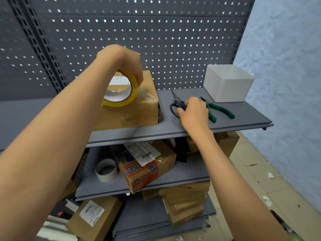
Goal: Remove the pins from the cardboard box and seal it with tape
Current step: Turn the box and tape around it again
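We're in the sealing step now: our left hand (pixel 125 66), centre of the frame, grips the yellow tape roll (pixel 119 89) on edge over the cardboard box (pixel 139 108), with clear tape drawn onto the box top. Our right hand (pixel 192 112), right of centre, curls its fingers around the scissors (pixel 177 103) lying on the grey shelf (pixel 243 119), just beside the green-handled pliers (pixel 220 110). Next, we reckon, lift the scissors and bring them across to cut the strip by the roll. The box sits under the left hand, near the right.
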### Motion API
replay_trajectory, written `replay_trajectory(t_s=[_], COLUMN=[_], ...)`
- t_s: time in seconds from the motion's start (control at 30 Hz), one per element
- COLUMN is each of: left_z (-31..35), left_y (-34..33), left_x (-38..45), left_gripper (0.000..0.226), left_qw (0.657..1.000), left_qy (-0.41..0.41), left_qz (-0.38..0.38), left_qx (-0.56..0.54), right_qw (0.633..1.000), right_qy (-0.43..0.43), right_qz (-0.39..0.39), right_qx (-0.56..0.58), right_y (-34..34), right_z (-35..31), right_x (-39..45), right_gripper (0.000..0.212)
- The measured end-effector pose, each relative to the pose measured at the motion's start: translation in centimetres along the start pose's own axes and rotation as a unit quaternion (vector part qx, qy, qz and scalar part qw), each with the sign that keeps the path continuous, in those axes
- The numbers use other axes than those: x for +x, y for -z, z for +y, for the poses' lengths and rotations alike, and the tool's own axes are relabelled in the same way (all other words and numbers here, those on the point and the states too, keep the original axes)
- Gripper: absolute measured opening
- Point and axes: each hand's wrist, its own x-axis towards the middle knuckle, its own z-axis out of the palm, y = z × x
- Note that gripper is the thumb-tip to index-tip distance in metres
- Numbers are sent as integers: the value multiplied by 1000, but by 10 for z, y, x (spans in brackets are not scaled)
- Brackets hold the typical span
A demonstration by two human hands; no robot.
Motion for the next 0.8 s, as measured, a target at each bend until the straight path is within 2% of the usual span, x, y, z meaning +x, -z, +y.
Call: replay_trajectory(t_s=[0.23,0.4,0.5,0.8], left_z=[-2,-2,-1,-5], left_y=[3,3,4,4], left_x=[-1,0,-3,-14], left_gripper=[35,35,24,36], left_qw=[1000,1000,999,996], left_qy=[9,29,41,88], left_qz=[-4,0,7,20], left_qx=[-4,-5,-10,4], right_qw=[995,994,991,990], right_qy=[25,41,52,77], right_qz=[-22,-15,-14,-7], right_qx=[-95,-103,-121,-115], right_y=[-21,-34,-37,-34], right_z=[6,10,13,19], right_x=[-6,-6,-6,-6], right_gripper=[20,21,22,22])
